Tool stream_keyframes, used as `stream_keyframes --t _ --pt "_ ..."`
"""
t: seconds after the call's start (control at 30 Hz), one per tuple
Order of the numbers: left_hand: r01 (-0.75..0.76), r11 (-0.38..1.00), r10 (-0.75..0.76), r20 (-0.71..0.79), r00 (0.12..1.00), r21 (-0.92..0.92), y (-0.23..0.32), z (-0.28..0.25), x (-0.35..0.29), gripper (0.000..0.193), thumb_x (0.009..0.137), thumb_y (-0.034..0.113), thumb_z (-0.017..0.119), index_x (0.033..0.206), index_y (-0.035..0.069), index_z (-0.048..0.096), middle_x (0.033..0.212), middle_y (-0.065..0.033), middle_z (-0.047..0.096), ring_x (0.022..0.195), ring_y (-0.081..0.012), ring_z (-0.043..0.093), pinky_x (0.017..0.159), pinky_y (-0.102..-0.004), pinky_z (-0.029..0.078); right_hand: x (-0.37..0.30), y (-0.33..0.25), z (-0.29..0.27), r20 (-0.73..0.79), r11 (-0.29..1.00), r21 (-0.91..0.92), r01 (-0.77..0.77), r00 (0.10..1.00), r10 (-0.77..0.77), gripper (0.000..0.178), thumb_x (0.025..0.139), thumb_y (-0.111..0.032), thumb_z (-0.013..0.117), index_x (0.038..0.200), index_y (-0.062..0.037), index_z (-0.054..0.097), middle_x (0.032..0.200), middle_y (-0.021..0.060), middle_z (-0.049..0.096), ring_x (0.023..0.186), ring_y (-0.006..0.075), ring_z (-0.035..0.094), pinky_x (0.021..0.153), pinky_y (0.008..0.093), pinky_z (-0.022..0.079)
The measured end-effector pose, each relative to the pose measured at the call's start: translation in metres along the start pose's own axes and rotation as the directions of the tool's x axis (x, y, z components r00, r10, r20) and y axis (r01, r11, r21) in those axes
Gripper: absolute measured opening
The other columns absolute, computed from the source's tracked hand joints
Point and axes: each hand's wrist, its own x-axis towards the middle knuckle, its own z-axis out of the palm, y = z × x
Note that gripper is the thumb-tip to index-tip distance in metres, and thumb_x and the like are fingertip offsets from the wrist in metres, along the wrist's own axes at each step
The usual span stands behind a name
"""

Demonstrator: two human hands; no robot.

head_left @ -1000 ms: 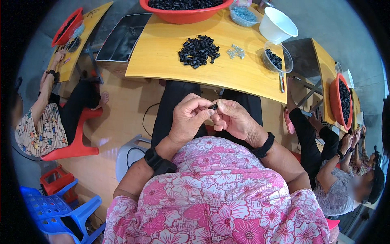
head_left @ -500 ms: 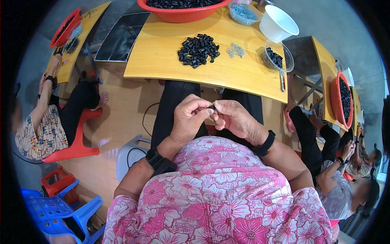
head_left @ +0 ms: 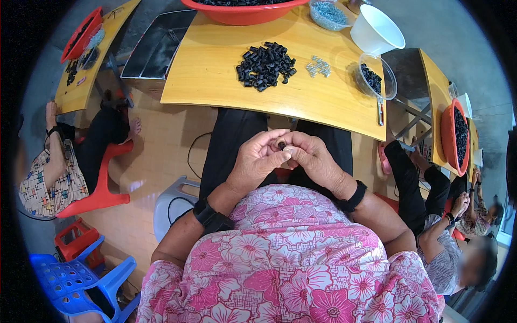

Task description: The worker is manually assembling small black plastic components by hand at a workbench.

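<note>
Above the lap, just short of the near edge of a yellow table (head_left: 210,70), a small black piece (head_left: 281,145) is held where the fingertips of both hands meet. It is pinched between thumb and fingers by the left hand (head_left: 256,161) and by the right hand (head_left: 315,161), the thumb tips brought close together. Judged by its look, the piece is light and fairly stiff, likely smooth plastic, not easily broken but easily dropped; it is best gripped by its sides, with the ends left free. Which way it points, and its long axis, cannot be told, as most of it is hidden by the fingers. Beyond, on the tabletop, a black heap (head_left: 265,65) is flanked on the right by clear bits (head_left: 319,67). Farther right, black pieces are held in a clear tub (head_left: 391,81). At the back, a red basin (head_left: 242,15) and a white bucket (head_left: 371,27) are seen.
</note>
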Motion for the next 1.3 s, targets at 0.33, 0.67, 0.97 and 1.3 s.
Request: stream_keyframes --t 0.33,0.67,0.97,1.3 --pt "-0.108 0.959 0.087 0.091 0.992 0.262 0.006 -0.005 0.0 0.043 0.087 0.002 0.062 0.127 -0.005 0.049 0.113 -0.0068 0.054 0.108 -0.0132 0.052 0.093 -0.0262 0.042 -0.005 -0.01 0.01 -0.019 0.756 -0.57 0.322 0.915 -0.404 0.029 0.083 -0.009 0.059 0.111 -0.0045 0.053 0.091 0.0138 0.057 0.083 0.0311 0.055 0.075 0.036 0.046" --pt "-0.186 0.962 0.188 0.01 0.982 0.202 0.006 0.003 -0.002 0.045 0.086 0.014 0.068 0.124 -0.004 0.052 0.092 -0.0029 0.051 0.077 -0.0067 0.053 0.069 -0.0201 0.047 -0.005 0.002 0.007 -0.057 0.935 -0.249 0.253 0.96 -0.275 0.023 0.086 -0.013 0.061 0.105 -0.0011 0.056 0.082 0.0091 0.056 0.072 0.0161 0.056 0.067 0.0274 0.047" --pt "-0.098 0.993 0.098 0.006 0.995 0.059 0.015 0.009 -0.005 0.038 0.087 0.002 0.061 0.124 -0.004 0.051 0.107 -0.0059 0.055 0.099 -0.0125 0.056 0.084 -0.0253 0.048 0.0 0.004 0.008 -0.081 0.987 -0.026 0.158 0.984 -0.16 0.026 0.09 -0.022 0.059 0.102 0.0005 0.057 0.079 0.0034 0.057 0.067 0.0109 0.053 0.063 0.0255 0.046" --pt "-0.249 0.886 0.291 -0.053 0.955 0.392 0.018 0.008 -0.004 0.017 0.08 -0.004 0.066 0.097 0.0 0.064 0.087 -0.0018 0.053 0.074 -0.0064 0.048 0.065 -0.02 0.04 -0.002 0.002 -0.004 0.183 0.759 0.601 -0.251 0.968 0.174 0.035 0.087 -0.037 0.065 0.091 -0.0031 0.057 0.07 0.0 0.049 0.059 0.0107 0.045 0.06 0.0283 0.043"
